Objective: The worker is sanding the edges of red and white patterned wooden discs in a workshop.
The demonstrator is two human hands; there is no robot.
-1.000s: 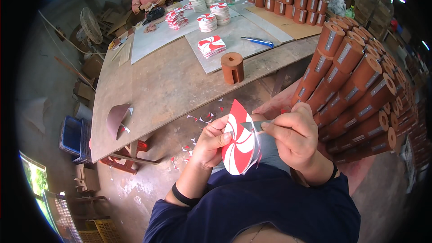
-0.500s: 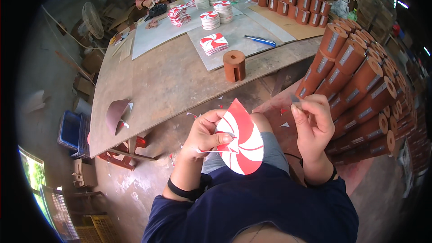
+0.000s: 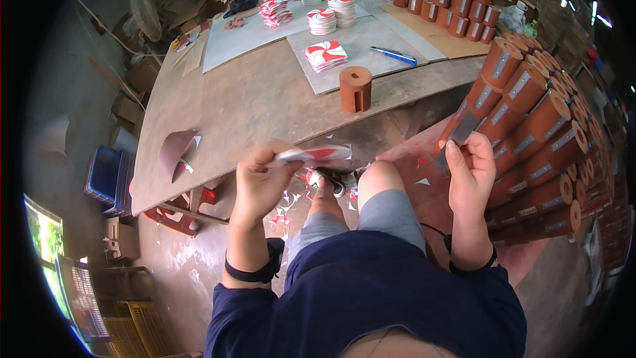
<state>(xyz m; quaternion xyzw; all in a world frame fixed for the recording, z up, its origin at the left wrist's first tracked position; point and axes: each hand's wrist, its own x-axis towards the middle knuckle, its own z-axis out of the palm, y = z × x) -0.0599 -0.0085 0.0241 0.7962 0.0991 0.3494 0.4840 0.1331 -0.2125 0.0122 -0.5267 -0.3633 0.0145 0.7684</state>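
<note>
**Pinwheel disc held edge-on, blade half hidden**

The left hand (image 3: 260, 179) is pinching a red-and-white pinwheel disc (image 3: 317, 154) flat just below the table's (image 3: 252, 103) near edge, its pattern barely showing. The right hand (image 3: 469, 169) is gripping a thin blade (image 3: 457, 138), mostly hidden by fingers.

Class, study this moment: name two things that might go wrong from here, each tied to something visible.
1. The right hand holds a thin grey blade above the bare knee; a slip might cut skin.
2. The left hand pinches the flat red-and-white paper disc by one edge; it may bend or drop.
</note>
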